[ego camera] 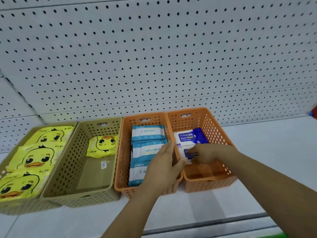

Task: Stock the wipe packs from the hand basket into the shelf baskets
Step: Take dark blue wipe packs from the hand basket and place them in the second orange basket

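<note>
Four perforated baskets stand in a row on the white shelf. In the right orange basket [216, 129] a blue-and-white alcohol wipe pack [190, 136] lies at the back. A second alcohol wipe pack [184, 152] sits just in front of it, and my right hand [211, 153] grips it from the right with curled fingers. My left hand [161, 165] lies with straight fingers over the rim between the two orange baskets, its thumb touching that pack's near left corner. The left orange basket [122, 152] holds three light-blue wipe packs [147, 133]. The hand basket is out of view.
A tan basket [75, 162] holds one small yellow duck pack [103, 145]. The leftmost tan basket [56, 125] holds three large duck packs [34, 158]. White pegboard [154, 57] backs the shelf. Bare shelf [274, 152] extends to the right of the baskets.
</note>
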Tool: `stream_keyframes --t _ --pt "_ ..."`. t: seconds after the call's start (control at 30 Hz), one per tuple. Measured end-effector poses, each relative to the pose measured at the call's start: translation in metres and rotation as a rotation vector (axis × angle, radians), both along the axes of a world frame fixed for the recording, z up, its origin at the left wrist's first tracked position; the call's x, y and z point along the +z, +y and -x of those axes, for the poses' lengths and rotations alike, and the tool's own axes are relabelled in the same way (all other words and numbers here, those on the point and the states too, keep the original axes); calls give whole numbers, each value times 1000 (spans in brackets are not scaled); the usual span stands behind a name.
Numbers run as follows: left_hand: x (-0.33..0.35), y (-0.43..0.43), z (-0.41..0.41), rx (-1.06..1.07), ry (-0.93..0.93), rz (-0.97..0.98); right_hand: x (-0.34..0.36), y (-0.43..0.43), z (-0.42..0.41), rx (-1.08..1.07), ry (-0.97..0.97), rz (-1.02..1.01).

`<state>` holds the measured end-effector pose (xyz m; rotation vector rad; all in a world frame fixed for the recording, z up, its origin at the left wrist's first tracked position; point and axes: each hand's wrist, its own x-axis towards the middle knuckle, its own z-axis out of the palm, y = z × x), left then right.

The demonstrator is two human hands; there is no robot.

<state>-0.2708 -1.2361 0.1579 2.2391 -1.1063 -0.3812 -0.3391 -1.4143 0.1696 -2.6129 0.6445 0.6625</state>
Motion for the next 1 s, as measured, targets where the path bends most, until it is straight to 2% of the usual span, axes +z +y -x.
stream_keyframes --t 0.07,0.23,0.27,0.4,0.43,0.53,0.7,0.9,1.0 --pt "0 3 -2 -55 -52 -25 5 9 6 -65 -82 -57" --pt "8 37 7 -158 -378 -140 2 59 34 -200 -453 -108" --pt "9 48 10 -168 -410 -119 -1 74 40 -198 -519 -69" --pt "-4 99 22 -108 -448 61 -19 127 69 -128 -857 338" --pt "-11 114 25 -85 -466 116 -24 141 78 -121 -943 358" --pt "-28 159 43 -34 -439 215 -39 191 105 -160 -1057 209" --pt "-42 243 82 41 -274 150 -57 278 144 -217 -1044 38" --pt "-66 358 123 172 -53 45 -91 384 176 -290 -749 -213" --pt "-79 422 139 213 11 -23 -101 440 182 -229 -658 -241"
